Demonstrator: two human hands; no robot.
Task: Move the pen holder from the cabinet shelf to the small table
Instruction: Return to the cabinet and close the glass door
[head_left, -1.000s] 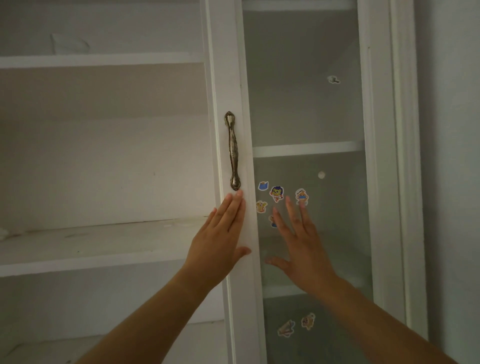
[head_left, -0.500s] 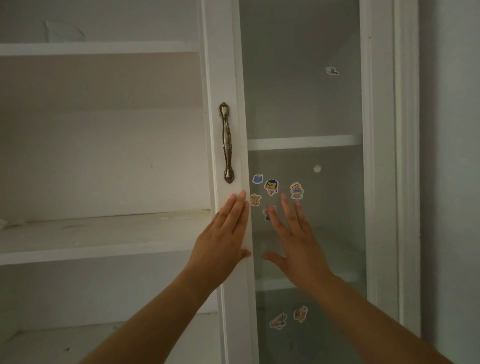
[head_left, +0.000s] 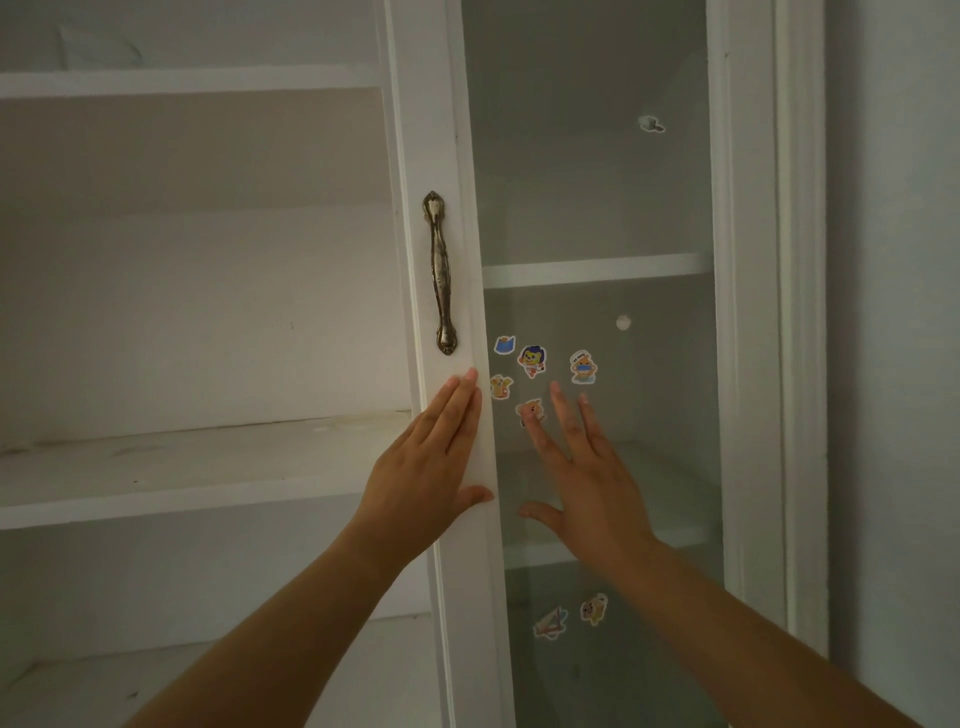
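Observation:
I face a white cabinet with a glass door (head_left: 597, 197). My left hand (head_left: 431, 467) lies flat on the door's white frame, just below the bronze handle (head_left: 440, 275), fingers together and holding nothing. My right hand (head_left: 582, 467) is spread flat against the glass pane beside it, fingers apart, among several cartoon stickers (head_left: 532, 361). The open shelf (head_left: 182, 457) to the left of the door is bare. No pen holder and no small table are in view.
More white shelves show above (head_left: 182, 80) and below on the left, and behind the glass (head_left: 597, 267). A grey wall (head_left: 893, 364) runs along the right of the cabinet's frame.
The door's edge and handle have shifted a little to the left in view. Both hands stay flat on the door, the right hand's fingers spreading slightly more.

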